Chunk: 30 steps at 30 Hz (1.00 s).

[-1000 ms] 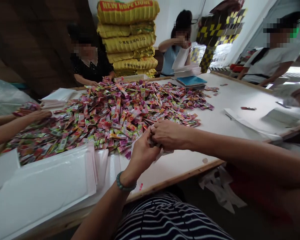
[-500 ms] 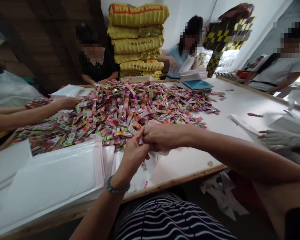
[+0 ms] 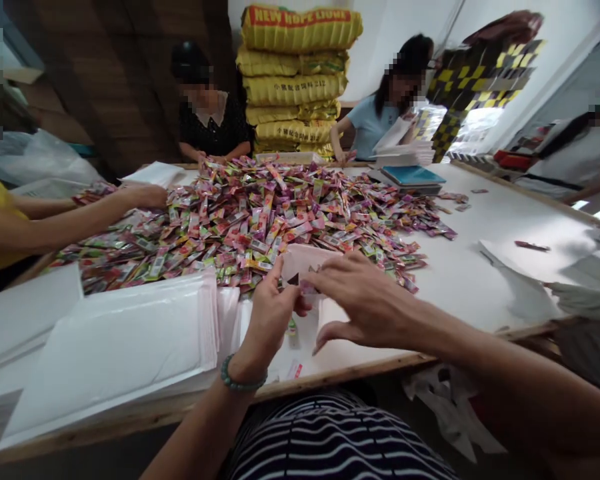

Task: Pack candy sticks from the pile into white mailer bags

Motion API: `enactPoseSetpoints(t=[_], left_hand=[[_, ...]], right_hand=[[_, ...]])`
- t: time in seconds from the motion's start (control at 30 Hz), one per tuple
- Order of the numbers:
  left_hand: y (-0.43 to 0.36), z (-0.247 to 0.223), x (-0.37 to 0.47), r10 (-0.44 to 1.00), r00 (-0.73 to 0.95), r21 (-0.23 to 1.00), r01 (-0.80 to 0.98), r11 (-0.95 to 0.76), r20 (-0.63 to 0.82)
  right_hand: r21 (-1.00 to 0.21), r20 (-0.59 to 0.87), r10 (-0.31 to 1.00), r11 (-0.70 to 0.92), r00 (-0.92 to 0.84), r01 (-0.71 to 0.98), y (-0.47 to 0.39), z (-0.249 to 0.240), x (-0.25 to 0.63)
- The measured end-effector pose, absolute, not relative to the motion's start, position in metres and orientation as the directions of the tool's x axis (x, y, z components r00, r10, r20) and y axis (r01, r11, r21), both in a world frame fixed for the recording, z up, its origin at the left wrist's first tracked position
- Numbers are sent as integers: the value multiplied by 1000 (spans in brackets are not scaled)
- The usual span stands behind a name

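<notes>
My left hand (image 3: pixel 270 303), with a green bead bracelet on its wrist, pinches the edge of a pale pinkish envelope (image 3: pixel 313 257) above the table's near side. A small dark corner of something shows by its thumb; I cannot make out what it belongs to. My right hand (image 3: pixel 365 300) is open, thumb apart, its fingertips over the envelope's face and partly hiding it. Beyond both hands spreads a large heap of small colourful packets (image 3: pixel 260 213). A stack of white padded envelopes (image 3: pixel 125 340) lies left of my left hand.
Wooden edging (image 3: pixel 350 377) borders the table near my body. A blue flat item (image 3: pixel 414 175) lies on a pile at the back. Across the table two people handle things, and another person's arm (image 3: pixel 95 217) reaches in from the left. Yellow sacks (image 3: pixel 295 90) stand stacked behind.
My right hand has gone from a closed grip beside my left hand to open fingers, drawn slightly right. More of the envelope now shows. The whole view has shifted a little.
</notes>
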<state>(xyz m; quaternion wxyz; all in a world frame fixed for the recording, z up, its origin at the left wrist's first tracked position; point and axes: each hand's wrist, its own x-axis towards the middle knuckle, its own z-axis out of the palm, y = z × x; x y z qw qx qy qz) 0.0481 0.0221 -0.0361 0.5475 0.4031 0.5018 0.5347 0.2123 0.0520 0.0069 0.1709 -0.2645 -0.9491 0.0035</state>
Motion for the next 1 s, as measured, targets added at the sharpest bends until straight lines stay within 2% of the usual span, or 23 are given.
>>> enactPoseSetpoints(t=[0.1,0.2,0.23,0.3,0.37,0.47,0.57,0.67,0.8,0.9,1.0], left_hand=[[26,-40,36,990,-127,989,-140,49,-67],[41,-56,7,966,-170,980,72,-184,194],[48,-62,-2,959,-104,960,127,-249,263],[59,-75,-13,948,103,942,120,-313,302],[65,-86,-11,914,295,957,-4,-290,278],[60,-102,10,874,441,978,-102,-180,206],[46,-112,29,887,457,998,-47,-47,63],[35,-114,35,901,434,996,-69,52,-17],[29,-111,35,887,456,983,-115,146,-79],[25,-111,34,880,458,974,-113,195,-123],[19,-114,30,886,445,980,-81,183,-129]], right_hand=[[-82,349,556,820,-754,566,64,-25,216],[-118,441,466,877,-767,465,81,-22,223],[-122,479,408,908,-777,402,83,-12,226],[-111,536,302,951,-788,289,81,9,234],[-92,542,252,966,-802,241,75,22,241],[-91,434,273,962,-858,259,69,12,256],[-155,325,364,931,-873,330,66,-7,272],[-225,231,518,852,-823,473,57,1,277],[-148,-24,650,749,-760,645,45,29,249],[-125,-239,585,773,-775,622,46,35,225],[-203,-229,478,828,-848,522,48,29,212]])
